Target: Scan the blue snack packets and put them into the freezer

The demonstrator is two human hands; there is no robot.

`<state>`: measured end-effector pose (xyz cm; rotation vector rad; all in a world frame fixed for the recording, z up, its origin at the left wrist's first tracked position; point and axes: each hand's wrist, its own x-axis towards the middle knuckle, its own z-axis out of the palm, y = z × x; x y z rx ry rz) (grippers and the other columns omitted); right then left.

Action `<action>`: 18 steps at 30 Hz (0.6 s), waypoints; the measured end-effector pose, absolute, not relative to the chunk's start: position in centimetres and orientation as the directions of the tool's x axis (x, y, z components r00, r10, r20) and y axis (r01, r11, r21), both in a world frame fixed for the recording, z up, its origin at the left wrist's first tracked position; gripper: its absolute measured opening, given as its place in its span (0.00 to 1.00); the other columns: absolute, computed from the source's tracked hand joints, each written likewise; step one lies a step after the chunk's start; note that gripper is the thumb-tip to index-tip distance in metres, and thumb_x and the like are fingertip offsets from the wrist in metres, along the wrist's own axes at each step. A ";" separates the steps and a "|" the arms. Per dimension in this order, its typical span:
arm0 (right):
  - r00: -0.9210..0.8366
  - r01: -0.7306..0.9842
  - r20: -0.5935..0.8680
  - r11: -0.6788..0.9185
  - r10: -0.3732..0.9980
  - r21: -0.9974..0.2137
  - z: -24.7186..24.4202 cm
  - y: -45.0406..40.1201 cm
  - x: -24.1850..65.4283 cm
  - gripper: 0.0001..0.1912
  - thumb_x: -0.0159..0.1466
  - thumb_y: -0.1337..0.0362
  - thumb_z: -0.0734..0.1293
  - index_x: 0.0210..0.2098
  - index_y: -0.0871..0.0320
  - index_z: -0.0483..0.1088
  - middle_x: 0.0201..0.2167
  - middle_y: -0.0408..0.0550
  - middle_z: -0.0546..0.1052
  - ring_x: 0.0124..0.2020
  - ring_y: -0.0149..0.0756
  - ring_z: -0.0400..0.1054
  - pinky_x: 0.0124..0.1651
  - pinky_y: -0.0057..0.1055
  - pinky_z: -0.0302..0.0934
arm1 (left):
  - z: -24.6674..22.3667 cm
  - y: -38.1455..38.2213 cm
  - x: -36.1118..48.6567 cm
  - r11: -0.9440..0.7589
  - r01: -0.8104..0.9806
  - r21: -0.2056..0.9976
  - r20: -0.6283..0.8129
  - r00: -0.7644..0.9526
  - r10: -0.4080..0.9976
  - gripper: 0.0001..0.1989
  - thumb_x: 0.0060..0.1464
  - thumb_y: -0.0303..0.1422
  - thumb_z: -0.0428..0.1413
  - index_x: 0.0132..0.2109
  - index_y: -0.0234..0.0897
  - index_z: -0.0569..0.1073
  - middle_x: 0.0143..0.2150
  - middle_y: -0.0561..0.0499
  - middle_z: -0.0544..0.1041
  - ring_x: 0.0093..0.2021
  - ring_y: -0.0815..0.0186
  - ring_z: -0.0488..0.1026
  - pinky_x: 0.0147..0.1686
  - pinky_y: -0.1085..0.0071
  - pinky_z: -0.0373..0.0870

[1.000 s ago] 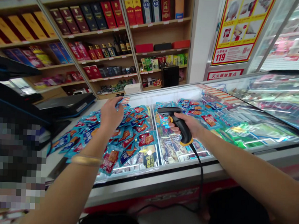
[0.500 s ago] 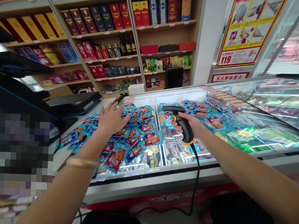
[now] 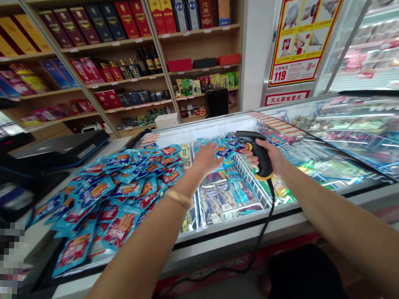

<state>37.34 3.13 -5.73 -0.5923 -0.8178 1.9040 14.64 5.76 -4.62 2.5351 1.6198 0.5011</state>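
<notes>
My right hand is wrapped round the handle of a black and yellow barcode scanner, whose cable hangs down in front of the freezer. My left hand reaches over the freezer glass, its thumb apart from the fingers; the fingertips are partly hidden. Just beyond them lie several blue snack packets, and I cannot tell whether they touch. To the left, a large heap of blue and red snack packets covers the glass and the neighbouring counter edge.
Beneath the glass, a white wire basket and wrapped ice creams show in the chest freezer. A black electronic device stands at left. Shelves of boxed bottles line the back, beside a fire notice.
My left hand has moved right, from above the large heap to the packets near the scanner. The view has turned right, and the scanner remains in my right hand.
</notes>
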 end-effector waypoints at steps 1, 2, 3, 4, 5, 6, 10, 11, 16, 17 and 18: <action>-0.433 -0.583 -0.052 -0.323 0.900 -0.745 -5.7 3.1 37.4 0.09 0.62 0.59 0.65 0.35 0.59 0.66 0.24 0.44 0.67 0.19 0.27 0.57 0.19 0.23 0.57 | -4.9 6.4 15.5 -0.429 0.866 0.254 0.192 0.390 0.901 0.29 0.55 0.35 0.55 0.63 0.35 0.63 0.67 0.36 0.64 0.68 0.51 0.59 0.65 0.54 0.56; -0.435 -0.590 -0.043 -0.321 0.899 -0.741 -5.7 3.1 37.4 0.09 0.62 0.59 0.65 0.35 0.59 0.65 0.24 0.44 0.67 0.19 0.27 0.57 0.19 0.22 0.57 | -5.2 6.9 16.1 -0.424 0.869 0.256 0.157 0.395 0.905 0.30 0.54 0.34 0.55 0.64 0.36 0.62 0.68 0.37 0.62 0.69 0.50 0.57 0.65 0.53 0.55; -0.442 -0.594 -0.035 -0.321 0.896 -0.738 -5.7 3.1 37.3 0.09 0.62 0.58 0.65 0.35 0.58 0.65 0.24 0.43 0.66 0.20 0.27 0.57 0.19 0.22 0.57 | -5.4 7.3 16.6 -0.417 0.871 0.260 0.121 0.399 0.909 0.31 0.54 0.33 0.55 0.65 0.37 0.61 0.69 0.38 0.60 0.70 0.50 0.54 0.65 0.52 0.54; -0.450 -0.596 -0.027 -0.322 0.893 -0.735 -5.6 3.1 37.2 0.09 0.62 0.58 0.65 0.35 0.58 0.64 0.23 0.43 0.66 0.20 0.27 0.57 0.19 0.22 0.57 | -5.6 7.6 16.9 -0.410 0.873 0.265 0.089 0.402 0.911 0.31 0.54 0.32 0.55 0.65 0.39 0.60 0.70 0.39 0.58 0.70 0.50 0.53 0.65 0.52 0.53; -0.456 -0.599 -0.018 -0.322 0.890 -0.734 -5.5 3.0 37.1 0.09 0.63 0.58 0.65 0.36 0.58 0.64 0.23 0.43 0.66 0.20 0.27 0.57 0.19 0.22 0.57 | -5.6 7.8 17.1 -0.405 0.874 0.269 0.063 0.404 0.913 0.31 0.55 0.31 0.53 0.66 0.40 0.60 0.70 0.40 0.58 0.71 0.51 0.52 0.65 0.52 0.53; -0.460 -0.601 -0.009 -0.319 0.888 -0.732 -5.4 3.0 37.0 0.09 0.63 0.58 0.65 0.36 0.57 0.64 0.23 0.43 0.65 0.20 0.27 0.57 0.18 0.22 0.57 | -5.7 7.8 17.2 -0.405 0.875 0.266 0.048 0.407 0.912 0.29 0.57 0.30 0.52 0.66 0.41 0.60 0.70 0.40 0.58 0.70 0.52 0.54 0.65 0.53 0.54; -0.470 -0.603 0.003 -0.319 0.883 -0.731 -5.1 2.7 36.6 0.09 0.64 0.58 0.64 0.36 0.57 0.64 0.23 0.43 0.65 0.20 0.27 0.57 0.19 0.22 0.57 | -5.2 6.4 17.0 -0.434 0.894 0.110 0.031 0.434 0.901 0.27 0.60 0.30 0.49 0.65 0.38 0.61 0.65 0.37 0.66 0.62 0.50 0.66 0.58 0.56 0.63; -0.473 -0.601 -0.003 -0.325 0.881 -0.731 -5.1 2.6 36.5 0.09 0.64 0.58 0.64 0.35 0.58 0.64 0.23 0.43 0.65 0.20 0.27 0.57 0.19 0.22 0.57 | -5.1 5.7 16.9 -0.438 0.897 0.056 0.028 0.437 0.899 0.26 0.60 0.30 0.49 0.65 0.37 0.62 0.62 0.36 0.69 0.59 0.49 0.69 0.56 0.56 0.65; -0.493 -0.589 -0.018 -0.349 0.870 -0.729 -5.1 2.1 36.2 0.09 0.63 0.59 0.63 0.35 0.59 0.64 0.23 0.43 0.65 0.19 0.27 0.57 0.19 0.23 0.57 | -4.4 2.1 16.1 -0.398 0.913 -0.089 0.081 0.405 0.911 0.16 0.61 0.33 0.48 0.52 0.34 0.73 0.49 0.37 0.75 0.51 0.50 0.74 0.45 0.59 0.71; -0.497 -0.584 -0.016 -0.349 0.867 -0.733 -5.1 2.1 36.1 0.09 0.63 0.59 0.64 0.35 0.59 0.65 0.23 0.43 0.65 0.19 0.27 0.56 0.19 0.23 0.56 | -4.3 1.6 15.8 -0.376 0.924 -0.073 0.101 0.382 0.919 0.16 0.62 0.33 0.46 0.50 0.34 0.74 0.47 0.37 0.76 0.49 0.51 0.75 0.45 0.60 0.71; -0.501 -0.580 -0.013 -0.347 0.866 -0.737 -5.1 2.0 36.1 0.09 0.63 0.59 0.64 0.35 0.59 0.65 0.23 0.43 0.65 0.19 0.27 0.56 0.19 0.23 0.56 | -4.3 1.3 15.3 -0.347 0.937 -0.033 0.125 0.348 0.929 0.16 0.63 0.33 0.45 0.47 0.33 0.75 0.46 0.37 0.76 0.47 0.52 0.76 0.45 0.60 0.71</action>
